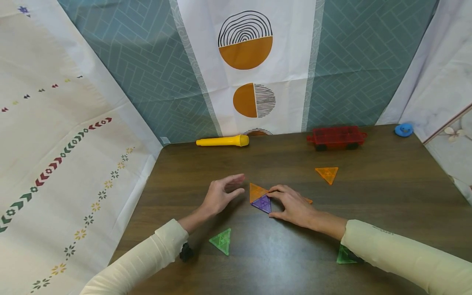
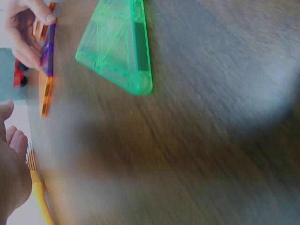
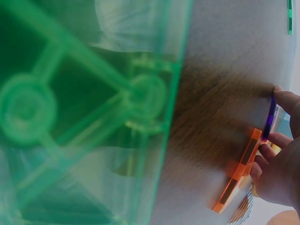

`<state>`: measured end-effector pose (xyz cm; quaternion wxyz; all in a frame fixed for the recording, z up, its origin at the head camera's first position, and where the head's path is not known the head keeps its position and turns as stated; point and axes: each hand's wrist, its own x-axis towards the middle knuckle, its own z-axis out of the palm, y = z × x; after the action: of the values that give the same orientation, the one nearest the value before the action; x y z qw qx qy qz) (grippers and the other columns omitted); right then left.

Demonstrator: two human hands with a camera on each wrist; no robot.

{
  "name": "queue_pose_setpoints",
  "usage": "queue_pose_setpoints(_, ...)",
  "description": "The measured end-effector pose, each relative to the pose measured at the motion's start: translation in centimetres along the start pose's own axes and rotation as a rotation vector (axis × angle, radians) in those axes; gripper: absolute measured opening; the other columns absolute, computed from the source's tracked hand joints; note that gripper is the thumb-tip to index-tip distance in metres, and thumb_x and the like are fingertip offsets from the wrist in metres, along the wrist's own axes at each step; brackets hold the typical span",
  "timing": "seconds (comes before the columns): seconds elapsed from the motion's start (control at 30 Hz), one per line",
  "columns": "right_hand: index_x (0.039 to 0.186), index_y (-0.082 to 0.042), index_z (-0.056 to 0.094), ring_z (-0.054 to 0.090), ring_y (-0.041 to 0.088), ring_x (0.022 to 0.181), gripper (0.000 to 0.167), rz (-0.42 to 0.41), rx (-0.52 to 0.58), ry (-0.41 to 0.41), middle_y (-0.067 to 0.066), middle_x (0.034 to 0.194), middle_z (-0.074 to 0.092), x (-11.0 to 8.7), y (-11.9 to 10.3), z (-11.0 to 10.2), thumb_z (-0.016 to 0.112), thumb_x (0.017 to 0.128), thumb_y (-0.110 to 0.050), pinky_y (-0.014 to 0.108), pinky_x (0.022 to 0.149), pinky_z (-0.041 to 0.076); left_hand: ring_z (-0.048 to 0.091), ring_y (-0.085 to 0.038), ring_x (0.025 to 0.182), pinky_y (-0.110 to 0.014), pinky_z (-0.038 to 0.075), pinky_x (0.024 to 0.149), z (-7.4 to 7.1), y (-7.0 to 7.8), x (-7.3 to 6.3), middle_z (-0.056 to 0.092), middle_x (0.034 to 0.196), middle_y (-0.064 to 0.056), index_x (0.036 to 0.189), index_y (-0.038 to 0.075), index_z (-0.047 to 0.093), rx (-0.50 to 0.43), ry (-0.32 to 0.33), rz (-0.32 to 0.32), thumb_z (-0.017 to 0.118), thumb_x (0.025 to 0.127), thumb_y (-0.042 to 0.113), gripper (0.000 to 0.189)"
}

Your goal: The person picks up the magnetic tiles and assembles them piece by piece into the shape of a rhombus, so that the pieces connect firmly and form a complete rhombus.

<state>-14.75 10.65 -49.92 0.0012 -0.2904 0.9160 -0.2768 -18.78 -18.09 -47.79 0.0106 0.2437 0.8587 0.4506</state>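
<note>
My right hand (image 1: 293, 206) pinches a purple translucent triangle tile (image 1: 262, 203) between thumb and fingers. One side of that tile lies along an orange triangle tile (image 1: 257, 192) on the tabletop. Partly covered by the right hand, a second orange tile (image 3: 238, 171) shows beneath its fingers in the right wrist view. To the left, my left hand (image 1: 219, 196) hovers near the first orange tile, thumb and fingers apart, holding nothing. A green triangle tile (image 1: 222, 241) lies nearer me, beside the left forearm.
Another green tile (image 1: 344, 256) sits partly under the right sleeve. Farther back is an orange tile (image 1: 328, 175). Along the table's far edge lie a yellow microphone-shaped toy (image 1: 223, 141), a red wheeled toy wagon (image 1: 337, 138) and a blue rubber duck (image 1: 404, 130).
</note>
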Motion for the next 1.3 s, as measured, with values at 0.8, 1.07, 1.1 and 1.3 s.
queue_pose_setpoints(0.8, 0.135, -0.004, 0.072, 0.06, 0.031, 0.13, 0.064, 0.01, 0.008, 0.001, 0.01, 0.139, 0.063, 0.0, 0.0, 0.2, 0.094, 0.084, -0.035, 0.055, 0.106, 0.052, 0.047, -0.018, 0.148, -0.046, 0.04, 0.12, -2.4, -1.0, -7.8, 0.052, 0.159, 0.006, 0.161, 0.018, 0.049, 0.056, -0.258, 0.051, 0.09, 0.087, 0.029, 0.085)
queue_pose_setpoints(1.07, 0.134, -0.003, 0.072, 0.06, 0.032, 0.129, 0.063, -0.005, 0.0, 0.013, 0.01, 0.138, 0.064, -0.1, 0.0, 0.2, 0.094, 0.084, -0.033, 0.055, 0.106, 0.052, 0.058, -0.019, 0.137, -0.044, 0.05, 0.11, -2.0, -1.2, -10.6, 0.063, 0.149, 0.005, 0.153, 0.015, 0.059, 0.136, -0.283, 0.153, 0.092, 0.084, 0.036, 0.079)
queue_pose_setpoints(1.1, 0.134, -0.003, 0.072, 0.06, 0.032, 0.129, 0.063, -0.002, 0.004, 0.01, 0.01, 0.138, 0.063, 0.0, 0.0, 0.2, 0.094, 0.083, -0.033, 0.055, 0.106, 0.052, 0.059, -0.019, 0.136, -0.043, 0.051, 0.11, -2.0, -1.2, -10.9, 0.063, 0.148, 0.005, 0.152, 0.015, 0.06, 0.141, -0.281, 0.161, 0.093, 0.083, 0.037, 0.079)
queue_pose_setpoints(1.3, 0.135, -0.004, 0.072, 0.06, 0.032, 0.13, 0.064, 0.004, 0.001, 0.0, 0.011, 0.139, 0.063, 0.0, 0.0, 0.2, 0.094, 0.083, -0.034, 0.056, 0.107, 0.051, 0.06, -0.018, 0.133, -0.041, 0.053, 0.107, -2.5, -1.3, -11.9, 0.064, 0.146, 0.005, 0.149, 0.016, 0.063, 0.169, -0.274, 0.188, 0.095, 0.08, 0.039, 0.079)
